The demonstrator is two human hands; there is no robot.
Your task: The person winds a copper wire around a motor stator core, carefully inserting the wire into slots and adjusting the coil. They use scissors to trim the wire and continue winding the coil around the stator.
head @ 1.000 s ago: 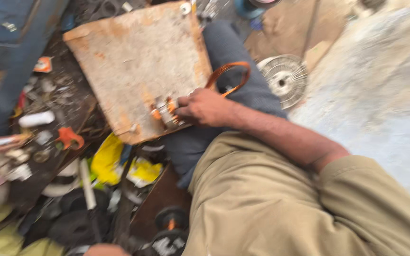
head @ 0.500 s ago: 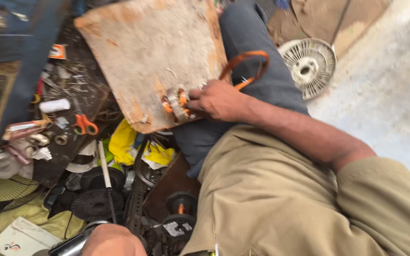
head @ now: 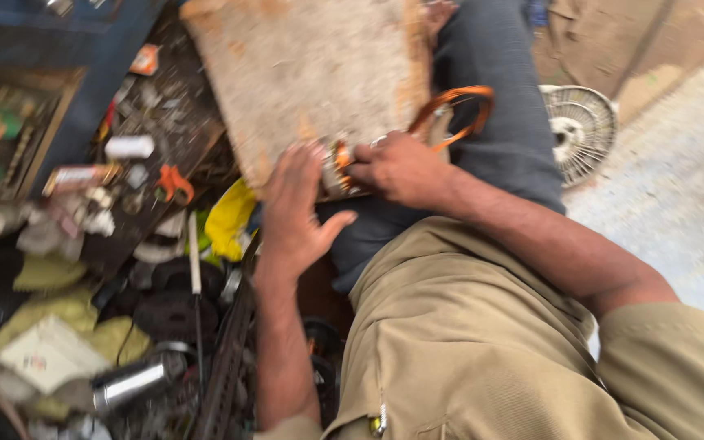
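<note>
— What are your fingers doing?

— Your right hand (head: 401,169) has its fingers curled tight around the small wound coil part (head: 337,167), orange wire on a metal core, at the near edge of the rusty board (head: 311,81) on your lap. Your left hand (head: 299,208) lies spread, fingertips touching it.

— How will it handle?

— Likely dense and stiff at the core, but the windings and the orange wire loop (head: 450,110) look delicate. Hold the metal body, not the wire.
</note>
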